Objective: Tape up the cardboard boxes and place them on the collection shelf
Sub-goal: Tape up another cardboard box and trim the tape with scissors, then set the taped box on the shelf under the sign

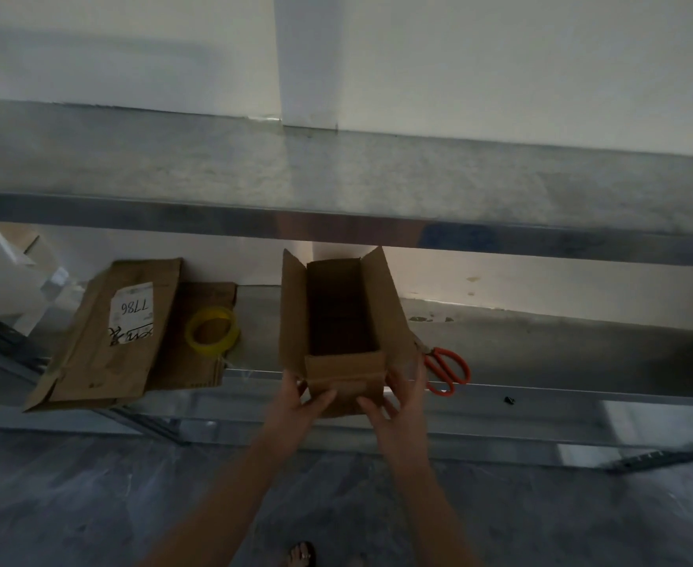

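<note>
On the lower shelf (541, 345) a brown box (338, 317) stands open, side flaps up, running toward twelve o'clock. The left hand (295, 399) and right hand (398, 399) clasp its six o'clock end, fingers wrapped round the corners. A tape roll (212, 333) lies at nine o'clock, scissors (447, 370) at three.

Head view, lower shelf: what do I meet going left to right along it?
Flat labelled box → tape roll → open box → scissors.
</note>
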Demonstrator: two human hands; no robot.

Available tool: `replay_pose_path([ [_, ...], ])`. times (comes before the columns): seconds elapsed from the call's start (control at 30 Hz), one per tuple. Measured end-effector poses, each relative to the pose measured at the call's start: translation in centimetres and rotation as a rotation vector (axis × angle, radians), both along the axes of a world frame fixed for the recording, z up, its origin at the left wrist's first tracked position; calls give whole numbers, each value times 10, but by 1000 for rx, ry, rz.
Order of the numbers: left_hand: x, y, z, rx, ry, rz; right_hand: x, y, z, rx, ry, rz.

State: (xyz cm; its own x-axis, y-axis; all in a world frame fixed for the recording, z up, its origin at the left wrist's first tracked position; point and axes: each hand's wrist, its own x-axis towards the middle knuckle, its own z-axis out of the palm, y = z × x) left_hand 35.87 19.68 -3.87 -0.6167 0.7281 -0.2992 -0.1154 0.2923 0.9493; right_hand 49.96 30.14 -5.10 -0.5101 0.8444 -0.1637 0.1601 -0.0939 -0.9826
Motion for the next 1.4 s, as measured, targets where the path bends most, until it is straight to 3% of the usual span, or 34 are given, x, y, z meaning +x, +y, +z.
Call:
replay_pose_path([
  [0.1,-16,4,-7,-103,84,-118,-10,7,-8,33,-236,129],
  [0.3,-37,-10,-19,-358,328,-226,-25,26,-21,94,-453,167],
  [0.47,-52,-55,-18,-518,978,-390,-17,30,-19,97,-496,228],
  [0.6,-55,-71,-5,-514,1190,-448,8,13,-2,139,-381,197],
  [0.77,-40,-56,17,-461,1233,-590,60,-12,22,104,-265,61],
  [1.03,46,30,34,-268,1324,-762,198,12,48,183,-275,-187],
  [1.4,312,191,24,-117,1423,-918,461,140,47,246,-375,-317],
])
